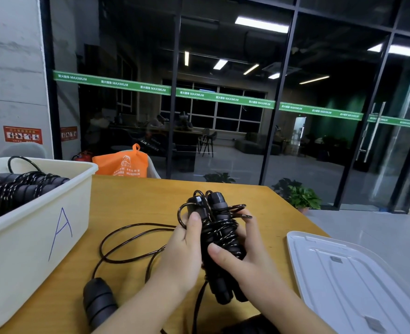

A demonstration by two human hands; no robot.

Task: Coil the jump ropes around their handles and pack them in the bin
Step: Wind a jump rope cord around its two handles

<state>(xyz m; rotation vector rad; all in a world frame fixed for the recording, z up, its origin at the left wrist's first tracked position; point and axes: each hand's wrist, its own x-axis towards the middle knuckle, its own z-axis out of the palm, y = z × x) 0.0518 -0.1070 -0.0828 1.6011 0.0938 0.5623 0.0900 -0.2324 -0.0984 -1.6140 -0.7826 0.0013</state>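
Both hands clasped the coiled jump rope at table centre: left hand curled around it, right hand thumb pressing, apparently gripping. The bin sat at nine o'clock.

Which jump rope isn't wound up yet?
The black jump rope lying on the wooden table, with its handle beside the white bin. Its cord sprawls loose; the others are coiled tight.

A gym lobby — glass wall; green fitness-brand stripe
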